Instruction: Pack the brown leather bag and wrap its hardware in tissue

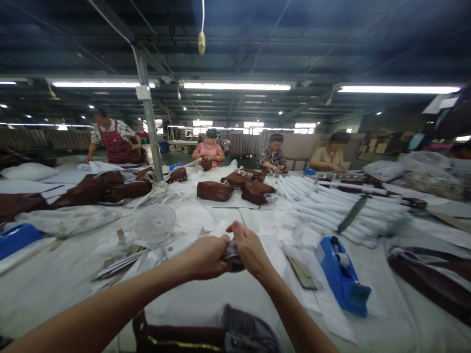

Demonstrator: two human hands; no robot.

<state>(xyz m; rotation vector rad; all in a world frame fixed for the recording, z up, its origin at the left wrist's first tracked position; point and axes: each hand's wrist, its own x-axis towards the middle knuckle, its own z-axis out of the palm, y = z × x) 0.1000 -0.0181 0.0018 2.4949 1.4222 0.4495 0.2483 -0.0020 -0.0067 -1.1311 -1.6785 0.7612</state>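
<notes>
Left hand: the left hand (206, 256) is clenched on the left end of a small dark bundle (232, 256), held just above the near middle of the table (55, 284).
Right hand: the right hand (250, 250) closes its grip on the right end of the same bundle, thumb raised on top, touching the left hand.
Held thing: the bundle looks like crumpled dark fabric or film; most of it is hidden by the fingers, so its exact kind cannot be told.
How it will handle: judging by the creases, it is soft, light and limp, not fragile; it should be taken at both ends or bunched in the fist, since a loose part would droop.
Near edge: a brown bag (176, 338) with a gold line lies just below the forearms, with dark crumpled stuffing (250, 333) at its right.
Right of hands: a blue tape dispenser (342, 277) sits near, beside flat card pieces (301, 272).
Left of hands: a small white fan (155, 223) lies among scattered papers.
Far table: brown bags (215, 190) and a row of white rolls (331, 206).
Far side: four other people work at the table's far edge.
</notes>
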